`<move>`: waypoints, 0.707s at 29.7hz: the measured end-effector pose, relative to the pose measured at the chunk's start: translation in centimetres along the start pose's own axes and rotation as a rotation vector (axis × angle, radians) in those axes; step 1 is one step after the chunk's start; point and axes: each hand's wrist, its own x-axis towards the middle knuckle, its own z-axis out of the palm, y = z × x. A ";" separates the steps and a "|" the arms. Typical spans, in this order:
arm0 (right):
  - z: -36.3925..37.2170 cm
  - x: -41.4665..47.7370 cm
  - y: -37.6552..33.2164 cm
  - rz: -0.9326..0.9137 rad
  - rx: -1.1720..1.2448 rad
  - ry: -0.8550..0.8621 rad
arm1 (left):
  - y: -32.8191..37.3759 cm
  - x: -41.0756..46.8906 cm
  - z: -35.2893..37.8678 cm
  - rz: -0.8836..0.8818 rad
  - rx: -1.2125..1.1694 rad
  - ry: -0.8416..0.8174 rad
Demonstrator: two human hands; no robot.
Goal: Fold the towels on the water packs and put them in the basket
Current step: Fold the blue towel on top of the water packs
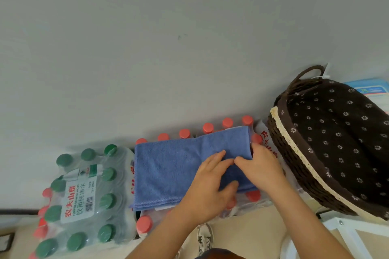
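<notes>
Pressing on a blue towel [168, 166], both hands sat close together at its right end. We logged the left hand [212, 183] palm-down on the cloth, fingers straight and relaxed, thumb spread toward the near edge, nothing grasped. The right hand [263, 166] lay beside it, its fingertips meeting the left hand's fingertips, fingers laid fairly straight over the towel's right end, thumb up by the far corner. We saw no pinch there, just flat contact. The towel was folded into a long rectangle with layered edges showing at its near left corner. It lay on top of the red-capped water pack [185, 133], with red caps poking out along the far and near sides. Just left of that we marked a green-capped water pack [84, 195] with a white label. The basket [294, 166], dark brown wicker with a flower-print lining and cream lace trim, stood just beside the towel's right end, on a white frame [357, 228]. A shoe [205, 235] showed at the bottom.
</notes>
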 end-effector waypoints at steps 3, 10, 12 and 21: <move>-0.2 -1.5 -3.2 -0.112 0.061 -0.022 | 2.1 -1.3 -3.0 -0.122 -0.551 0.055; 3.1 -5.6 -10.6 -0.421 0.248 -0.272 | 1.4 -4.9 -9.5 -0.291 -0.995 0.350; 4.7 -5.9 -11.8 -0.464 0.237 -0.399 | -0.6 -6.0 -10.5 -0.384 -0.961 0.401; 8.4 -2.1 -13.1 -0.568 -0.133 -0.162 | -6.8 -7.1 -10.2 -0.455 -0.228 0.464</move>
